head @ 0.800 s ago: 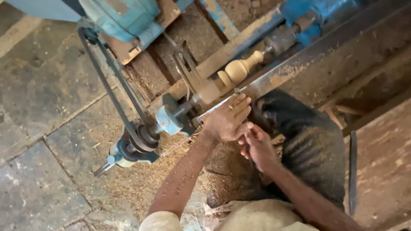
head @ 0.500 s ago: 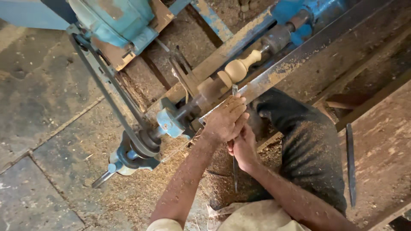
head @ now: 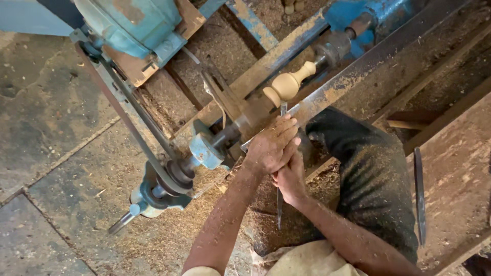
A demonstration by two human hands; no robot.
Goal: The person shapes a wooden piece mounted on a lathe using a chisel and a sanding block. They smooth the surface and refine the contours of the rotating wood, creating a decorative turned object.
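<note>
Both hands clamp one chisel (head: 280, 204): the left hand (head: 271, 145) near the blade, the right hand (head: 290, 179) just behind. Its long axis runs 6 to 12 o'clock, tip pointing to 12 at the pale turned spindle (head: 288, 84), which lies toward 2 o'clock on the lathe (head: 266, 66).

The turned wooden piece (head: 289, 84) sits on the lathe (head: 266, 66), just beyond both hands (head: 279, 153).

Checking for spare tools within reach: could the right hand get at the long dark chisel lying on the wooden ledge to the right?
Probably not at once: the right hand grips the turning tool, and the dark-trousered leg lies between it and the chisel.
</note>
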